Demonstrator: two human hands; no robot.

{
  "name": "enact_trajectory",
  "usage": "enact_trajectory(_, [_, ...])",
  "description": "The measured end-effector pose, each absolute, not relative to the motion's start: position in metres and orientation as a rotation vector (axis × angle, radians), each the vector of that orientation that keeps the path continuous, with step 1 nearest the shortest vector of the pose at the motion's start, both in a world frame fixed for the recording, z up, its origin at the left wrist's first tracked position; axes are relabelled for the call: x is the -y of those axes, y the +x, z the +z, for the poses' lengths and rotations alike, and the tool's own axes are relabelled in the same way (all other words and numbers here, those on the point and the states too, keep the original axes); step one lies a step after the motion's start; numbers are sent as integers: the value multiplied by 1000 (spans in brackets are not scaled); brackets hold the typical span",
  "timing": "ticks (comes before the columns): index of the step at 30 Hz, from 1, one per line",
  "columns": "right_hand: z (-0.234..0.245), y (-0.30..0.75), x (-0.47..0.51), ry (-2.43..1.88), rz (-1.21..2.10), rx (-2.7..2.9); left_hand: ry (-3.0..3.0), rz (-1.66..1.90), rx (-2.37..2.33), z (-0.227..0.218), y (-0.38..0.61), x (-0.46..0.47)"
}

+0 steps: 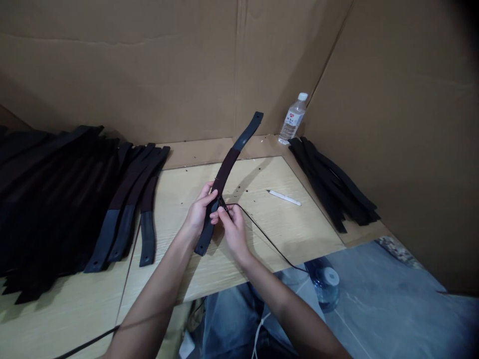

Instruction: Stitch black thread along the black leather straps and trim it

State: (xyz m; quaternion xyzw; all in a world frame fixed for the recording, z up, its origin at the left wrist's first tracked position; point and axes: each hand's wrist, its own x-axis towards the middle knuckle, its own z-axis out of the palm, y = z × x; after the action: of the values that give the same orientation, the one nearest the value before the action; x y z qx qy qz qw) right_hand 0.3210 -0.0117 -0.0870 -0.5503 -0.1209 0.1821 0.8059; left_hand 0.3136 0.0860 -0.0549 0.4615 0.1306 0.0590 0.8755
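Note:
My left hand (197, 212) is closed around a curved black strip (229, 167), gripping it below its middle. The strip slants up and away from me. Its middle is wrapped in dark brown-purple material, and both bare ends have a small hole. My right hand (234, 230) pinches a small black piece (222, 202) against the strip's near edge, close to my left thumb. I cannot make out exactly what it is. A thin black cord (267, 237) runs from beside it down over the table edge.
Many similar strips lie in a dark pile (56, 199) at left. More black strips (333, 184) lie at right. A white pen (284, 197) and dark crumbs rest on the board (310, 224). A water bottle (293, 119) stands by cardboard walls (149, 75); a large bottle (325, 284) is below.

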Motion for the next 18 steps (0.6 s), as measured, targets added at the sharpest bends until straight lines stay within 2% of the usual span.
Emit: enact_trajectory(18, [-86,328,10,-1275,299,287,989,112,-297,-55,315,-78])
